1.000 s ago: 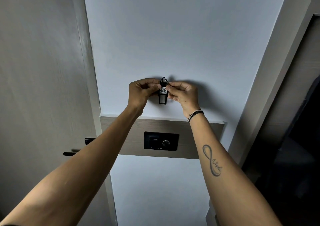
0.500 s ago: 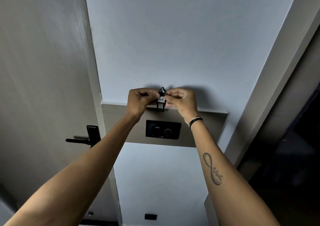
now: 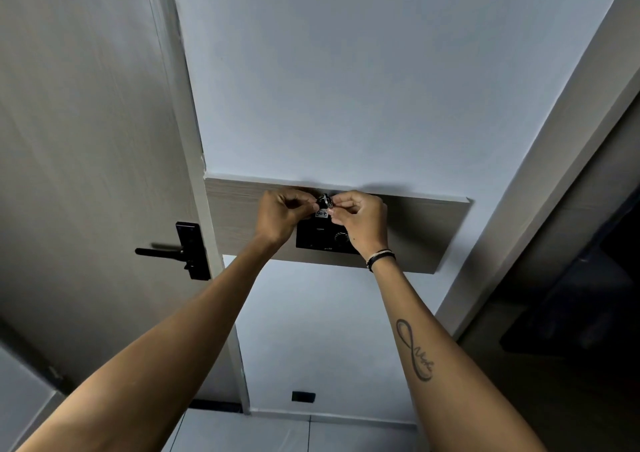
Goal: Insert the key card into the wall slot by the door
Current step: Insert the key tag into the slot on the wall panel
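Both arms were raised toward the wall point(image 3: 346, 87), hands meeting in front of a wood-grain panel point(image 3: 426, 229) fixed across it. The left hand point(image 3: 282, 217) and right hand point(image 3: 362, 221) were each pinched shut on the key card point(image 3: 322, 211), a small dark tag with a white label reading "407" and a metal ring point(image 3: 325, 201) at its top. The fingers point(image 3: 304, 205) of the left hand gripped it from one side; the right hand's thumb and forefinger gripped the other side, near the ring. The key card hung upright between the two hands, just above and in front of a black wall unit point(image 3: 317, 238) set in the panel. That unit carried a round dial point(image 3: 341, 238) toward its right, partly hidden by the right hand. Could not tell where the slot sat, nor whether the card's lower end touched the unit; the card showed wholly outside it. A dark band point(image 3: 380, 258) circled the right wrist, and a looped tattoo point(image 3: 415, 351) marked that forearm. To the left stood the door point(image 3: 86, 139), with a black handle point(image 3: 162, 252) and lock plate point(image 3: 192, 250). A small dark outlet point(image 3: 303, 396) sat low on the wall near the floor. A dark opening lay to the right.
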`<state>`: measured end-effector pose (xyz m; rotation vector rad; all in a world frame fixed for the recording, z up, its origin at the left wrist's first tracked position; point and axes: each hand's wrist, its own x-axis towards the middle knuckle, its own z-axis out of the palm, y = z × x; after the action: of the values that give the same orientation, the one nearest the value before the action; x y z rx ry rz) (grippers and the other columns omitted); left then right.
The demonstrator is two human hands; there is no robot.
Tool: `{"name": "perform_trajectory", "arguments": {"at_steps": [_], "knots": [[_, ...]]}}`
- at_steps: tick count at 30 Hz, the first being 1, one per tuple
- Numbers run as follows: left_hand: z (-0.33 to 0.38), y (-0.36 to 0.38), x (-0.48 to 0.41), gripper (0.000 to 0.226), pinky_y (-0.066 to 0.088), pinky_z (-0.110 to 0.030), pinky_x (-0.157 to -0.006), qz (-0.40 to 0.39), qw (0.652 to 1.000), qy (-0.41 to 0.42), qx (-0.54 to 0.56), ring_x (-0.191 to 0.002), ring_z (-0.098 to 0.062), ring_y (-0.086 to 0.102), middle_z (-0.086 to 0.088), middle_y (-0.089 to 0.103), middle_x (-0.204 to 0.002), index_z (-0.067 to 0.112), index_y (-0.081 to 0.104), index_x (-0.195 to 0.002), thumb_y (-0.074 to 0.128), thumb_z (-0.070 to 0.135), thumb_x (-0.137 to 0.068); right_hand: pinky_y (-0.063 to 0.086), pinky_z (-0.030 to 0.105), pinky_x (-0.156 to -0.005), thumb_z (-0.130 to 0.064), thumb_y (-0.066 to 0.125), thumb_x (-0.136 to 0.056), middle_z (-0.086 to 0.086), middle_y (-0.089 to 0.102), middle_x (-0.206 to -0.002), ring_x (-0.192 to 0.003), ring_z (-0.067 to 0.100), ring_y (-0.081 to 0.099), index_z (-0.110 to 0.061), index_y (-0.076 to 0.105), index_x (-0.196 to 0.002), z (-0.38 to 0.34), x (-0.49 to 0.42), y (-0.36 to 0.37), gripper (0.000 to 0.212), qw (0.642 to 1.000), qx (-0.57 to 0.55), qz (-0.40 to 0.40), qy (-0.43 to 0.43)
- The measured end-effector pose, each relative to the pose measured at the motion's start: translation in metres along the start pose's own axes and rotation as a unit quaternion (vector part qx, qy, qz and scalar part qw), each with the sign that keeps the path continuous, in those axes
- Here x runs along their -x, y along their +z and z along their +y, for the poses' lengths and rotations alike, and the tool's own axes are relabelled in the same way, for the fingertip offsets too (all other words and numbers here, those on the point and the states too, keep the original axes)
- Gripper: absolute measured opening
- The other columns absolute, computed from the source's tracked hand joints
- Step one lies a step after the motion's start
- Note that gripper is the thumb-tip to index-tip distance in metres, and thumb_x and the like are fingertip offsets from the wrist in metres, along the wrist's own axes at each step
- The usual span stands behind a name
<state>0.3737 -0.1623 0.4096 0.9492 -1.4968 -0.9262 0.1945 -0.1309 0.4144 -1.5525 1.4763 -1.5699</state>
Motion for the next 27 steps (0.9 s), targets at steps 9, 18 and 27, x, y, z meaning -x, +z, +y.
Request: {"name": "perform_trajectory", "arguments": {"at_steps": [9, 18, 27], "knots": [[-0.007, 0.003, 0.005, 0.008, 0.059, -0.026, -0.084, 0.016, 0.996, 0.01, -0.087, -0.082, -0.011, 0.077, -0.003, 0.082, -0.088, 0.009, 0.086, -0.091, 0.088, 0.006, -0.084, 0.068, 0.035, -0.07, 0.004, 0.083, -0.082, 0.008, 0.079, -0.081, -0.075, 0.022, 0.081, -0.001, 0.079, -0.096, 0.011, 0.002, 0.0, 0.014, 1.0, 0.029, -0.007, 0.011], [-0.015, 0.01, 0.017, 0.005, 0.061, -0.041, -0.088, 0.078, 0.984, 0.037, -0.155, -0.093, -0.015, 0.078, 0.004, 0.085, -0.095, 0.018, 0.088, -0.09, 0.087, 0.018, -0.085, 0.063, 0.026, -0.071, -0.013, 0.087, -0.08, 0.001, 0.083, -0.083, -0.072, 0.006, 0.076, -0.011, 0.083, -0.089, 0.016, 0.003, -0.001, 0.011, 0.99, 0.14, -0.001, -0.029], [-0.021, 0.008, 0.019, 0.003, 0.061, -0.049, -0.084, 0.071, 0.985, 0.029, -0.153, -0.087, -0.025, 0.078, -0.003, 0.083, -0.09, 0.011, 0.086, -0.087, 0.087, 0.013, -0.085, 0.062, 0.031, -0.08, -0.02, 0.085, -0.083, 0.0, 0.083, -0.091, -0.082, 0.013, 0.077, -0.017, 0.082, -0.094, 0.015, 0.007, 0.005, 0.012, 0.978, 0.204, -0.013, -0.025]]}}
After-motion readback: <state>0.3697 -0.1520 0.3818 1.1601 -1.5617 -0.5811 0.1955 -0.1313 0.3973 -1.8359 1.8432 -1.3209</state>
